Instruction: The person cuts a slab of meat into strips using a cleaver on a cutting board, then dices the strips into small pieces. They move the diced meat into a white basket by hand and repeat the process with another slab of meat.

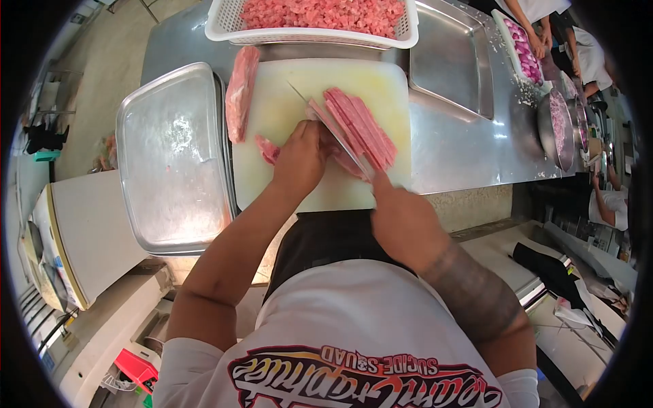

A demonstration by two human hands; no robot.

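On the white cutting board [326,198], my right hand [407,221] is closed round the handle of a kitchen knife [335,132]. The blade slants up and left, with its edge against a piece of raw meat [349,162]. My left hand [301,158] presses that piece with curled fingers just left of the blade; its fingertips are partly hidden. Right of the knife lie several long meat strips [360,124], side by side. A small meat scrap [267,149] rests by my left wrist, and a long uncut piece of meat [242,95] lies along the board's left edge.
A white plastic basket [211,24] of diced meat stands behind the board. Metal trays [170,156] are stacked at left, and a deep metal pan [452,64] sits at right. Farther right are a tray of purple onions [522,51], a metal bowl [546,129] and other people's hands [537,42].
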